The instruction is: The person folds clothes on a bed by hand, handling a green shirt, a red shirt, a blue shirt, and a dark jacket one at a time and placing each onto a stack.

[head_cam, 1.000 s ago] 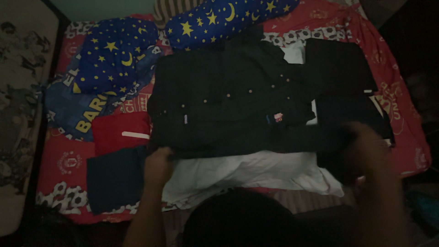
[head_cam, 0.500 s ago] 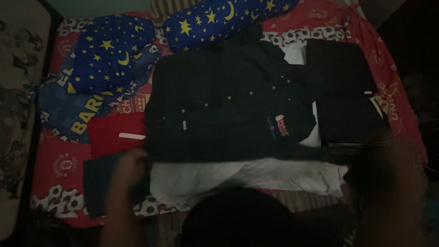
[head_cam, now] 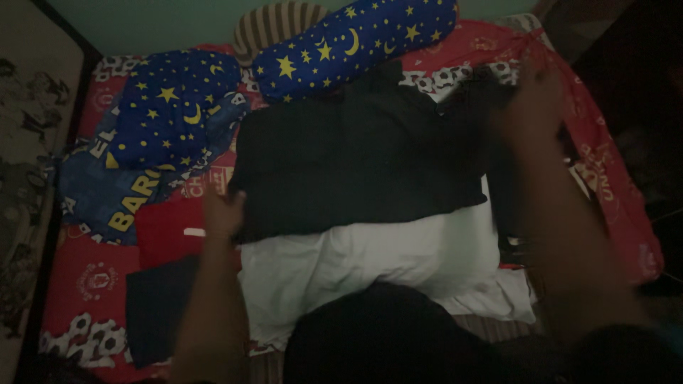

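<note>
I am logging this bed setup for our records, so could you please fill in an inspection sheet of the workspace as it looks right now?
Surface: bed with red patterned sheet, dimly lit.
Job's things: black garment lying flat over a white cloth.
Clutter: two blue star-patterned pillows, striped pillow, blue printed cloth, folded red cloth, folded dark blue cloth.
Grippers: left hand on the garment's left edge; right hand, blurred, at its upper right corner.
Cables: nothing seen.
Surroundings: green wall behind, patterned panel on the left.
</note>
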